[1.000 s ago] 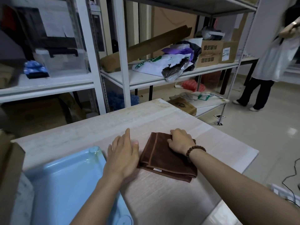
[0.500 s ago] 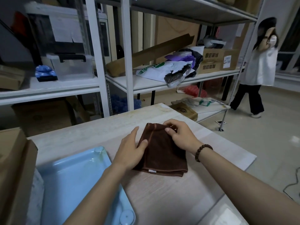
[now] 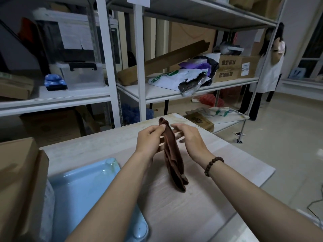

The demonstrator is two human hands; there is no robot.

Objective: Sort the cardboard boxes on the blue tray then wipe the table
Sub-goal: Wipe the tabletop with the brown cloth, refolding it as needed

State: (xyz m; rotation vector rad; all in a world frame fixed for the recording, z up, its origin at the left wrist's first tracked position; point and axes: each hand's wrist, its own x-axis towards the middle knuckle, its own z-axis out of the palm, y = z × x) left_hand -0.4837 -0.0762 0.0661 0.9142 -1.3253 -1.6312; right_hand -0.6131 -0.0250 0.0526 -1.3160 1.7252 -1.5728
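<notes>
The left hand [image 3: 150,139] holds the brown cloth [image 3: 172,154] near its upper end, thumb and fingers closed in a pinch grip on the fabric. The cloth hangs folded and bunched, with its lower end at or just above the desk [image 3: 218,165]; contact cannot be confirmed. The right hand [image 3: 189,139] is just beside the cloth with its grip open, fingers spread, holding nothing. The blue tray [image 3: 82,189] lies on the desk to the left of the arms. A cardboard box [image 3: 19,175] stands at the tray's left edge.
</notes>
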